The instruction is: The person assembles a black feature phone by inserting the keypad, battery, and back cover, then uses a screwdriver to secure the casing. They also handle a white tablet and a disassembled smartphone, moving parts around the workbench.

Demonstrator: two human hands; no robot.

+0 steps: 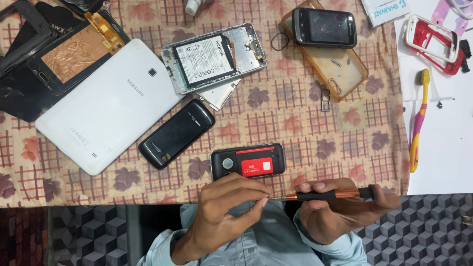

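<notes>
both hands are down at the near edge of the tabletop, which has a checked leaf-print cloth on it. the right hand is wrapped shut around a small screwdriver with a black grip and copper-coloured shaft, held level with the tip pointing left. the left hand has its fingertips pinched together right at that tip; can't tell if there's a tiny bit or screw between them, too small to see.

just beyond the hands sits a small black phone with its back off, a red battery showing in it. it's lying flat, not touched by either hand.

left and a bit farther there's a black phone back cover lying at an angle, and past that a big white tablet, face down. far left is a dark opened tablet frame with copper foil. at the far middle an opened phone shows its white battery. to the right of that a dark phone rests on a clear amber case. on the right, on white paper, a pink-and-yellow toothbrush and a red-and-white phone frame.
</notes>
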